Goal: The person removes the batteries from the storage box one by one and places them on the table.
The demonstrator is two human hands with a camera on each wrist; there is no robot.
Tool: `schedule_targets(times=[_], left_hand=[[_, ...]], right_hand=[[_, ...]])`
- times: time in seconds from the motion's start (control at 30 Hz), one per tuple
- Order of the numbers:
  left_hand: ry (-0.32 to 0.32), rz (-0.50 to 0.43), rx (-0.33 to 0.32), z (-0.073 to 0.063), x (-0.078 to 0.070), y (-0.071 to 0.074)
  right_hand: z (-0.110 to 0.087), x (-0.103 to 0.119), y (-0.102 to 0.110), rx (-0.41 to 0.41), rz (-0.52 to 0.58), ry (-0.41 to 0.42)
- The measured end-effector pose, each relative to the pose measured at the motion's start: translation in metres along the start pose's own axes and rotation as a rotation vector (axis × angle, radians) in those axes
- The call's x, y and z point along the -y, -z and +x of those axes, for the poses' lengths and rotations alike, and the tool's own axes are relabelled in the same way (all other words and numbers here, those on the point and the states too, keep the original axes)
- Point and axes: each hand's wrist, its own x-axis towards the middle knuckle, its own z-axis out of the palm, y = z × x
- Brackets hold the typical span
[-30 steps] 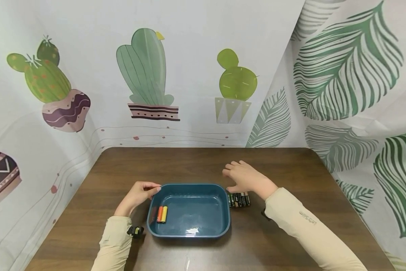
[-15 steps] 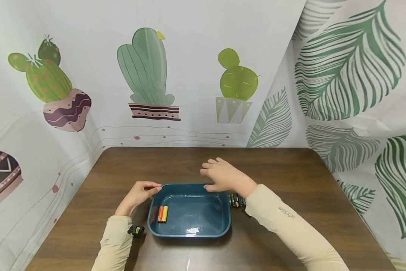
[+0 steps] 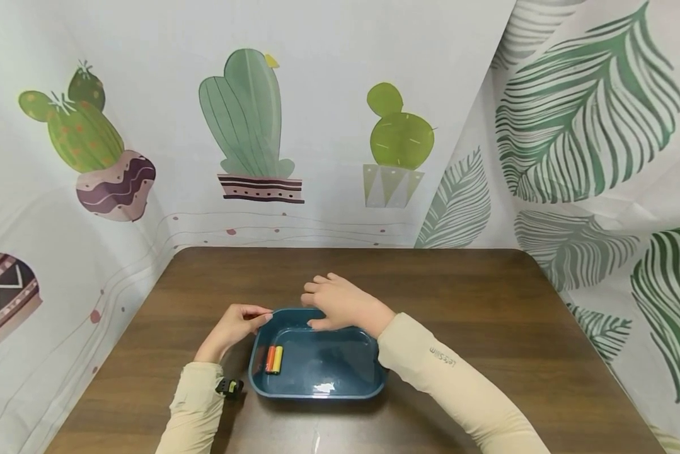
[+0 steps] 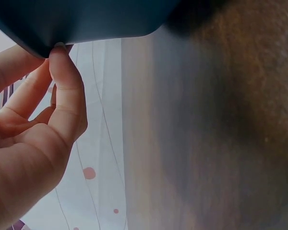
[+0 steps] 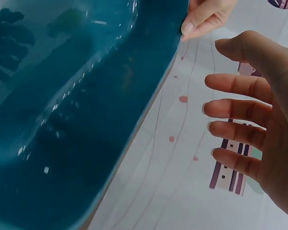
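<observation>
A dark teal rectangular tray (image 3: 340,362) sits on the table, with an orange-red battery (image 3: 270,360) and a yellow battery (image 3: 278,360) side by side at its left end. My left hand (image 3: 233,329) pinches the tray's back left corner; in the left wrist view the thumb and a finger meet on the rim (image 4: 103,37). Over the tray's back edge hovers my right hand (image 3: 342,304), holding nothing. The right wrist view shows its fingers (image 5: 240,111) spread and apart from the tray wall (image 5: 129,86).
The brown wooden table (image 3: 476,284) reaches back to a wall hanging (image 3: 328,126) printed with cacti and leaves. A small black device (image 3: 230,388) is strapped at the left wrist. My right sleeve (image 3: 430,366) crosses the tray's right edge.
My right hand has moved left, from beside the tray to over its back edge. The row of dark batteries right of the tray is now hidden behind the right arm. The left hand stays put.
</observation>
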Motion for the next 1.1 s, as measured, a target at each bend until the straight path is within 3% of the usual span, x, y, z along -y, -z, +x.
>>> schedule_targets(times=[0.23, 0.3, 0.4, 0.47, 0.53, 0.63, 1.1], left_hand=[[-0.004, -0.016, 0.002, 0.000, 0.001, -0.001], [-0.021, -0.008, 0.008, -0.006, -0.011, 0.000], [-0.038, -0.007, 0.014, -0.008, -0.015, 0.000], [-0.043, -0.006, 0.017, -0.008, -0.014, 0.001], [-0.043, -0.012, 0.018, -0.001, -0.002, 0.000], [-0.053, -0.013, 0.018, 0.001, 0.004, 0.000], [-0.044, -0.035, 0.023, 0.000, -0.001, 0.001]], right_hand=[[0.015, 0.014, -0.007, 0.023, 0.012, 0.034], [0.019, 0.017, -0.009, 0.027, 0.014, 0.038], [0.025, 0.021, -0.014, 0.035, 0.016, 0.045], [0.029, 0.024, -0.018, 0.038, 0.017, 0.052], [0.032, 0.027, -0.022, 0.044, 0.026, 0.059], [0.037, 0.032, -0.029, 0.054, 0.023, 0.070], [0.052, 0.046, -0.053, 0.155, -0.035, 0.084]])
